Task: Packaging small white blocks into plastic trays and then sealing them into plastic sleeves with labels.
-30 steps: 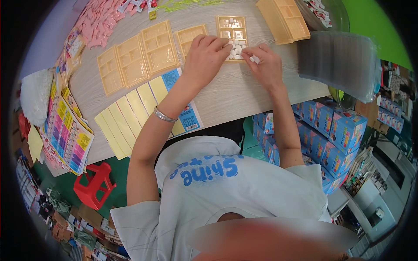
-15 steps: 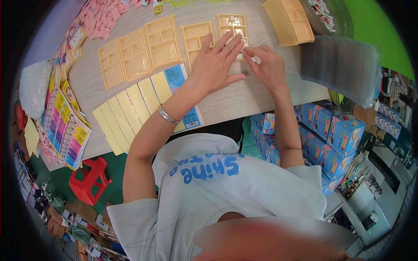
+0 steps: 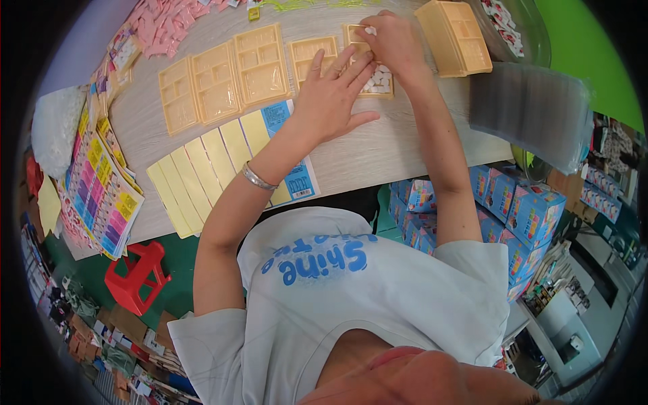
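At the frame's upper centre, the right hand point(image 3: 397, 44) has been shifted to the upper end of the tan tray point(image 3: 379, 96), so work is now centred there. Its fingers are bunched at 1 white piece point(image 3: 370, 31); whether that is gripped cannot be told. Lower-compartment cubes point(image 3: 379, 79) are partly covered by the spread, unclenched left hand point(image 3: 329, 101).

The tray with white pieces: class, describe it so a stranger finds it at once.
On the pale table, five tan trays lie left of a tray stack. Take the tray nearest that stack, partly covered by the left hand and right hand. Of the five, only it shows white pieces.
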Demonstrator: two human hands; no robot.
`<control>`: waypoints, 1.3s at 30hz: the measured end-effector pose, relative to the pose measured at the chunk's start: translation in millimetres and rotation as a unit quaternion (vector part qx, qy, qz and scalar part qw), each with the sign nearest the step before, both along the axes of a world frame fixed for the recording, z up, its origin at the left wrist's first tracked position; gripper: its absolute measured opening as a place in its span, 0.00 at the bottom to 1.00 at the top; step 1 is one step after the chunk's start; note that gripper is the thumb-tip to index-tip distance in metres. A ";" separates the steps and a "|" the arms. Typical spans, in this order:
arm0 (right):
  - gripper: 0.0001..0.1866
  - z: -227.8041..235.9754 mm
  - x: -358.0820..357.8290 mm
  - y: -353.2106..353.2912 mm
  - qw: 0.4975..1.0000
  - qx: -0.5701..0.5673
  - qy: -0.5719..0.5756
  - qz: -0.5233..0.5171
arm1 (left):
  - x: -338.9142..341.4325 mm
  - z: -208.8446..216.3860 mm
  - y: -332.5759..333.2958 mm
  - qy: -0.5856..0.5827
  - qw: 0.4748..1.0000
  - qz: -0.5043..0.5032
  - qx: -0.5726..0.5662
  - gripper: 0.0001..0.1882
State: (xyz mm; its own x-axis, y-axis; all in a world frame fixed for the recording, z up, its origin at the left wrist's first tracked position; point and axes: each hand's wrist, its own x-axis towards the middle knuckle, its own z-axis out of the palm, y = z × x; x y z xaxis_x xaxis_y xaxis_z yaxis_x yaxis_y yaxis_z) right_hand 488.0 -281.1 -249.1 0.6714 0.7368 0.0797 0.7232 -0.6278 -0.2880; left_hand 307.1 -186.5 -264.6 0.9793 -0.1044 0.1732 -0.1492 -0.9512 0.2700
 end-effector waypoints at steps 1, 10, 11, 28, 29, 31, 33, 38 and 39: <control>0.12 -2.4 1.0 0.5 1.000 0.008 0.002 -0.007 | -1.3 1.5 1.2 -0.007 1.000 0.012 -0.017 0.46; 0.10 0.3 -3.3 -22.6 0.928 0.333 0.157 -0.059 | -31.7 23.9 81.8 -0.008 0.997 0.076 -0.004 0.50; 0.11 10.0 -11.2 -26.3 0.807 0.416 0.388 -0.157 | -34.4 24.8 84.3 0.008 0.998 0.062 -0.013 0.52; 0.04 -8.9 -131.2 9.7 0.784 0.453 0.424 -0.004 | -42.9 8.2 80.6 0.025 0.997 0.068 0.004 0.63; 0.05 -9.0 -133.8 12.4 0.779 0.460 0.427 -0.007 | -42.4 7.2 80.5 0.018 0.997 0.077 0.002 0.64; 0.05 -12.0 -136.4 16.5 0.773 0.466 0.430 -0.009 | -41.4 5.4 82.3 0.014 0.997 0.077 -0.007 0.64; 0.06 -18.9 -137.0 19.5 0.765 0.500 0.405 -0.034 | -44.5 6.3 84.3 0.011 0.997 0.078 -0.015 0.64; 0.10 -17.0 -132.4 6.7 0.741 0.522 0.423 -0.005 | -91.2 36.8 87.1 -0.039 0.982 0.076 -0.166 0.39; 0.11 -17.6 -130.8 4.4 0.723 0.530 0.442 0.018 | -105.8 38.5 83.9 -0.038 0.983 0.075 -0.166 0.39</control>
